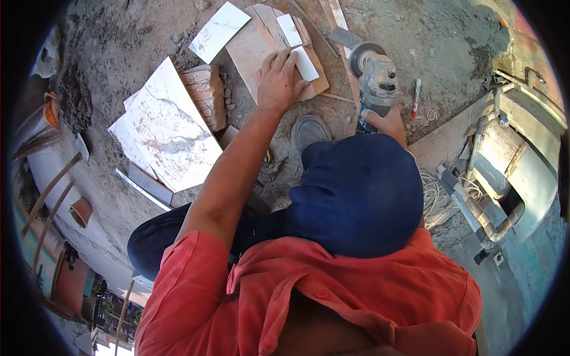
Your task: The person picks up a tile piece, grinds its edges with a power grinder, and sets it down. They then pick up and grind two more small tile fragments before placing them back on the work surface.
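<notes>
My left hand point(276, 82) lies over a small white tile piece point(307, 65), its fingers bent at the tile's left edge and the thumb near the lower end. Beneath them is a brownish slab point(243, 50) on the ground. A second white tile piece point(289, 29) rests just beyond on the same slab. In my right hand point(389, 123), an angle grinder point(379, 80) is gripped by its rear body, with the disc point(363, 56) facing away from me. The disc is to the right of the slab, apart from the tile pieces. My raised knee hides part of the right forearm.
Large marbled tiles point(169, 133) lie to the left beside a broken brick block point(205, 95). Another marbled tile point(219, 31) lies beyond. A red-and-white marker point(417, 95) is right of the grinder. Coiled cable point(436, 202) and pipes point(484, 219) are at lower right.
</notes>
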A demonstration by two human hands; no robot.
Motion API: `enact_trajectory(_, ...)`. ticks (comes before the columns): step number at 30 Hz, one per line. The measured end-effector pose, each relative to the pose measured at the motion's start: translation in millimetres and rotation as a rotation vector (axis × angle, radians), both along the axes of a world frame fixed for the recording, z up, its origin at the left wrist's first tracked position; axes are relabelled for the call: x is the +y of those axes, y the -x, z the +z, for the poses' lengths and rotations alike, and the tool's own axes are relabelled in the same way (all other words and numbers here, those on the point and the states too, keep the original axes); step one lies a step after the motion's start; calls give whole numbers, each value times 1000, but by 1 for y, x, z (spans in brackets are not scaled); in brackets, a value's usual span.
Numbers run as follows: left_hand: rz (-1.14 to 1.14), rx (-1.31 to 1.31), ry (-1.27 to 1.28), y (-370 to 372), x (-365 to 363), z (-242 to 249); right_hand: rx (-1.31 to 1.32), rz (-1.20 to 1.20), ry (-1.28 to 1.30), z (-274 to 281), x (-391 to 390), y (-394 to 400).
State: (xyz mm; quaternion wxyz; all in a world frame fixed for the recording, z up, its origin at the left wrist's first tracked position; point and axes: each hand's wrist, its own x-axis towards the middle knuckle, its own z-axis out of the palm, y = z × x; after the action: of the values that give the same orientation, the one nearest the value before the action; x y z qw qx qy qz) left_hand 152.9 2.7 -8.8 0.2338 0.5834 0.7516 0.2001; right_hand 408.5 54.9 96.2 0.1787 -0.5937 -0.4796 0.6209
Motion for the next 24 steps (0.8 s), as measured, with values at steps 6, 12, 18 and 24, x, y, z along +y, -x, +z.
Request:
enact_trajectory(6, -40, 56, 31, 0, 0, 0, 110, -84, 150, -19, -6, -7)
enact_trajectory(12, -9, -22, -36, 4, -4, 0, 95, -36, 164, -35, -7, -11)
enact_trajectory(18, 22, -31, -143, 13, -14, -5, 122, -15, 210, -36, -7, -13)
enact_trajectory(24, -10, -51, -141, 13, -23, 0, 50, 7, 188, -52, -14, -23)
